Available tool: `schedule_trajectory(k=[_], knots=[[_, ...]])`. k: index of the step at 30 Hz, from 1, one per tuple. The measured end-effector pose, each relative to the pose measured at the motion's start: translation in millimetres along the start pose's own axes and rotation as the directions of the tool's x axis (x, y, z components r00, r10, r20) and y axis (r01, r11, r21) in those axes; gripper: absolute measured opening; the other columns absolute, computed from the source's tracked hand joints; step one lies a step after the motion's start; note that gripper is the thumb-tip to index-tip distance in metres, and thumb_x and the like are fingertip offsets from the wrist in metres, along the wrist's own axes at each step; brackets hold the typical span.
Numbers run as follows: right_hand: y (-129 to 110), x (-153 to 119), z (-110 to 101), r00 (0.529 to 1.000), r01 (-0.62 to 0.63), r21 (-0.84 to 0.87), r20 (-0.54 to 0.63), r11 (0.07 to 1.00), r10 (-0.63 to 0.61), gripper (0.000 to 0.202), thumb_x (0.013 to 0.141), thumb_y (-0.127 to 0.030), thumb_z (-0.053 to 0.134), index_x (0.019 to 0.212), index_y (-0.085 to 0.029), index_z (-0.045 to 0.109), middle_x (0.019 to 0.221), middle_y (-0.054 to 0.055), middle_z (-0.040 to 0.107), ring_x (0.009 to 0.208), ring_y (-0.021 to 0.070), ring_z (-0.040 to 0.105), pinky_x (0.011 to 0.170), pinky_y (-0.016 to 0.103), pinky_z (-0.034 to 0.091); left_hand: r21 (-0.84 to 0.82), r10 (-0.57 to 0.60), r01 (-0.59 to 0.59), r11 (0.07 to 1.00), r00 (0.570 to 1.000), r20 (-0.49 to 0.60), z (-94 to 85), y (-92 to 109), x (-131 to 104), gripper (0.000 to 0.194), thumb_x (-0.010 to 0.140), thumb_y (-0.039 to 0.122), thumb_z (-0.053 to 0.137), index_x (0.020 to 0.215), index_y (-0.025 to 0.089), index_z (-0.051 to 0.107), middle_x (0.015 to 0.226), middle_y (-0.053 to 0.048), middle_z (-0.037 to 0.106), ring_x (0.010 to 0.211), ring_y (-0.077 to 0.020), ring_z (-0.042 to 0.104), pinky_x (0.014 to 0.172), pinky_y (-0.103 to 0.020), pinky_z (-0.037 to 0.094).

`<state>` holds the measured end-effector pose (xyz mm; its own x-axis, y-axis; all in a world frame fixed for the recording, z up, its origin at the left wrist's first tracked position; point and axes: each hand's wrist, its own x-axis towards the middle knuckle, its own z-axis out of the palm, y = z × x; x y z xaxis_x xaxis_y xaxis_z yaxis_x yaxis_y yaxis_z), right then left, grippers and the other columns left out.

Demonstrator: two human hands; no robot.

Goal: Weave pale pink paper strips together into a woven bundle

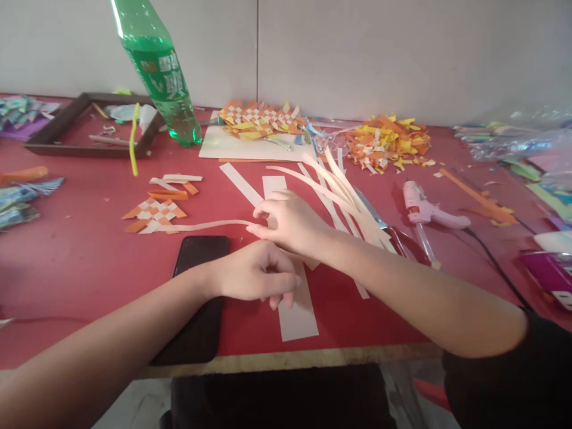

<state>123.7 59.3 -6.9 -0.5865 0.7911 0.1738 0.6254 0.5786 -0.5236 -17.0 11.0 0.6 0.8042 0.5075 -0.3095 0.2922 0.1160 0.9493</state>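
Observation:
My right hand [292, 223] bends over the red table with thumb and fingers closed near the end of a narrow pale paper strip [201, 226]. That strip runs left to a small orange-and-white woven paper piece [156, 211]. Just below, my left hand [257, 274] has its fingers curled downward; what they hold, if anything, is hidden. Under both hands lies a wide white paper strip [297, 316], partly covered. A black phone [196, 328] rests under my left wrist. A fan of loose cream paper strips [344, 196] spreads beyond my right forearm.
A green soda bottle [156, 77] stands at the back beside a dark frame [80, 149]. Orange-and-yellow folded paper pieces [388, 143] lie behind. A pink glue gun [429, 211] with its cord is at right. The table's front edge [313, 357] is close to my body.

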Motion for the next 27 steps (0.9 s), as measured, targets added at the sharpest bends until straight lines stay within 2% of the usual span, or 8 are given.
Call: schedule_trajectory(k=[4,9,13,16,20,22,24,27], knots=[[3.3,14.5,6.6,1.0,-0.017,0.119,0.027,0.993,0.014,0.013,0.08,-0.013,0.058,0.069,-0.017,0.064,0.078,0.004,0.066,0.078,0.0176,0.056,0.07,0.029,0.043,-0.002,0.005,-0.005,1.0,1.0,-0.005,-0.5,-0.3,0.5,0.028,0.087,0.02,0.054,0.064,0.013,0.07,0.049,0.0,0.061,0.045,-0.0082,0.055,0.044,-0.016,0.042],[18.2,16.2,-35.6,0.948,-0.238,0.319,-0.129,0.917,0.291,0.005,0.082,-0.023,0.063,0.083,-0.019,0.066,0.081,0.003,0.07,0.072,0.0172,0.061,0.065,0.031,0.044,-0.03,0.042,-0.042,0.999,0.999,0.0,-1.2,-2.2,0.6,0.027,0.088,0.019,0.055,0.066,0.013,0.069,0.055,-0.001,0.065,0.045,-0.008,0.057,0.046,-0.016,0.045],[49.2,0.9,-70.3,0.825,-0.454,0.212,-0.267,0.866,0.498,0.005,0.077,-0.017,0.066,0.082,-0.019,0.064,0.079,0.005,0.07,0.068,0.0191,0.062,0.063,0.034,0.043,-0.051,0.055,-0.054,0.997,0.998,0.011,-1.8,-3.4,0.9,0.03,0.089,0.021,0.053,0.065,0.013,0.069,0.055,-0.001,0.065,0.043,-0.0074,0.056,0.046,-0.016,0.046],[71.7,-17.4,-80.1,0.811,-0.565,-0.004,-0.187,0.825,0.555,0.013,0.071,-0.018,0.073,0.078,-0.02,0.062,0.073,0.004,0.067,0.065,0.0216,0.061,0.061,0.036,0.044,-0.08,0.039,-0.038,0.996,0.999,0.006,-3.3,-3.4,0.6,0.031,0.089,0.025,0.054,0.064,0.012,0.069,0.051,-0.002,0.062,0.044,-0.0081,0.056,0.045,-0.016,0.045],[67.5,-34.5,-70.7,0.898,-0.428,-0.422,-0.298,0.799,0.324,0.011,0.071,-0.018,0.074,0.076,-0.018,0.063,0.082,0.01,0.063,0.084,0.0299,0.06,0.074,0.043,0.045,-0.167,0.023,-0.029,0.986,0.999,-0.04,-6.6,-2.9,0.1,0.031,0.085,0.029,0.059,0.061,0.012,0.07,0.054,-0.003,0.065,0.046,-0.0085,0.056,0.042,-0.016,0.042],[48.4,-37.2,-57.4,0.932,-0.294,-0.429,-0.328,0.854,0.156,0.002,0.08,-0.016,0.065,0.081,-0.018,0.064,0.091,0.012,0.063,0.092,0.0298,0.058,0.081,0.042,0.044,-0.203,0.032,-0.053,0.978,0.994,-0.105,-8.6,-3.2,0.2,0.031,0.083,0.031,0.06,0.059,0.013,0.07,0.052,-0.003,0.064,0.044,-0.0081,0.054,0.041,-0.016,0.04],[25.5,-37.8,-40.6,0.971,-0.166,-0.327,-0.221,0.93,0.096,0.006,0.088,-0.021,0.058,0.085,-0.019,0.063,0.09,0.009,0.065,0.09,0.026,0.058,0.081,0.038,0.045,-0.249,0.049,-0.099,0.963,0.979,-0.2,-10.6,-4.1,0.7,0.032,0.082,0.031,0.06,0.056,0.014,0.069,0.046,-0.001,0.06,0.04,-0.0074,0.05,0.04,-0.017,0.037],[0.3,-38.6,-17.3,0.988,-0.154,-0.289,-0.033,0.945,0.151,0.014,0.088,-0.029,0.057,0.084,-0.016,0.06,0.085,0.01,0.063,0.085,0.0268,0.057,0.075,0.037,0.044,-0.315,0.107,-0.235,0.92,0.921,-0.375,-13.3,-6.7,2.2,0.034,0.083,0.03,0.057,0.054,0.015,0.068,0.041,0.001,0.053,0.037,-0.007,0.044,0.04,-0.019,0.035]])
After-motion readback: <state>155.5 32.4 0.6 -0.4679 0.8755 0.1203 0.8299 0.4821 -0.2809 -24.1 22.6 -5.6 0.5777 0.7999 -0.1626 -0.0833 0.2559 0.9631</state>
